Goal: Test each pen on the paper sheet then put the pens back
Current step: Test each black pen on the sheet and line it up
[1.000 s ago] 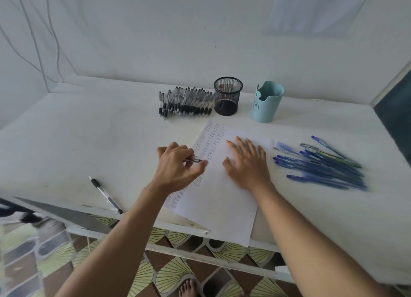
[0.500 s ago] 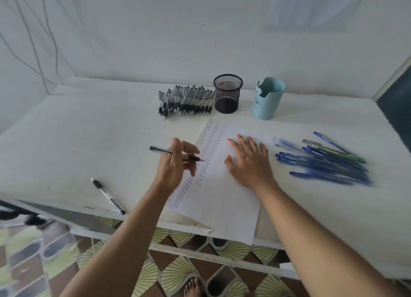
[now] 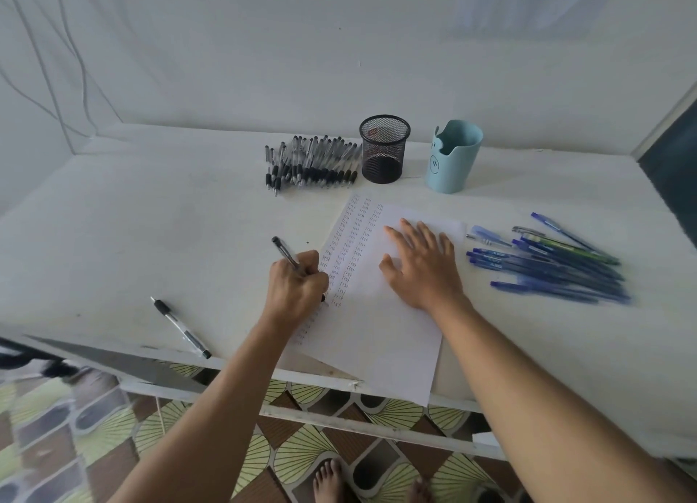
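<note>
A white paper sheet (image 3: 381, 336) lies at the table's front edge, its left part covered in columns of small written words. My left hand (image 3: 296, 289) grips a black pen (image 3: 284, 253) in a writing hold, tip down at the sheet's left margin. My right hand (image 3: 424, 263) lies flat on the sheet with fingers spread. A row of several black pens (image 3: 311, 163) lies at the back beside a black mesh cup (image 3: 384, 150). Several blue pens (image 3: 547, 263) lie in a pile right of the sheet. One more black pen (image 3: 180, 327) lies alone near the front left edge.
A light blue holder (image 3: 452, 157) stands right of the mesh cup. The white table (image 3: 132, 231) ends at a white wall behind. The sheet's lower corner overhangs the front edge. Below are patterned floor tiles and bare feet (image 3: 332, 480).
My left hand turned the black pen from a level hold into a writing grip and lowered its tip to the sheet's left margin. My right hand stayed flat on the paper.
</note>
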A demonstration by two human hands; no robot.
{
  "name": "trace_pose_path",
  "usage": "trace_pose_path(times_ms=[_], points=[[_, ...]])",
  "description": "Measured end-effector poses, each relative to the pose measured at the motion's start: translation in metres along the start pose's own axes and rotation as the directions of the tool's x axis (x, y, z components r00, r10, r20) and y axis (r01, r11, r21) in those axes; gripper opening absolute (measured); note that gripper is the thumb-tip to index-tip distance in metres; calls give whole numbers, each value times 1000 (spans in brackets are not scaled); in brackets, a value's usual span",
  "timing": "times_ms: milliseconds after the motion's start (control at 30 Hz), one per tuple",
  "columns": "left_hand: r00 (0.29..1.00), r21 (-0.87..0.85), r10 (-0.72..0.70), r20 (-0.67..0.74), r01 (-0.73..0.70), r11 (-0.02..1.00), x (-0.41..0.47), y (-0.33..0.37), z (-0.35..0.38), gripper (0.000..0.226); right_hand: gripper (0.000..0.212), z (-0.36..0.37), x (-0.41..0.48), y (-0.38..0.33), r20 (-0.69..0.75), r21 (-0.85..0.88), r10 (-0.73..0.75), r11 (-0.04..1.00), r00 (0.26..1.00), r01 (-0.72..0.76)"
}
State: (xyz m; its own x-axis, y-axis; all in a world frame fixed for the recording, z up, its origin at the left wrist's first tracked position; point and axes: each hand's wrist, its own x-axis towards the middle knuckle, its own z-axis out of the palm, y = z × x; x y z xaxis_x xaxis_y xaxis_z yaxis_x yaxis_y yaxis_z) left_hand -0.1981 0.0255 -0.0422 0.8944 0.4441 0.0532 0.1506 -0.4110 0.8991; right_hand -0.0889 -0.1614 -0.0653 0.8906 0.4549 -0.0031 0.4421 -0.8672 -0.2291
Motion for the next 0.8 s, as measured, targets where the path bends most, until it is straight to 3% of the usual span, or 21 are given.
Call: trace_pose_path(times_ms=[267, 800], points=[[996, 73, 78, 38, -80, 994, 1, -3, 2, 23, 72, -1, 0, -1, -5, -8, -4, 1000, 1000, 4], [995, 96, 82, 48, -86, 992, 1, -4, 4, 27, 71, 0, 0, -1, -13, 0, -4, 1000, 1000, 4]])
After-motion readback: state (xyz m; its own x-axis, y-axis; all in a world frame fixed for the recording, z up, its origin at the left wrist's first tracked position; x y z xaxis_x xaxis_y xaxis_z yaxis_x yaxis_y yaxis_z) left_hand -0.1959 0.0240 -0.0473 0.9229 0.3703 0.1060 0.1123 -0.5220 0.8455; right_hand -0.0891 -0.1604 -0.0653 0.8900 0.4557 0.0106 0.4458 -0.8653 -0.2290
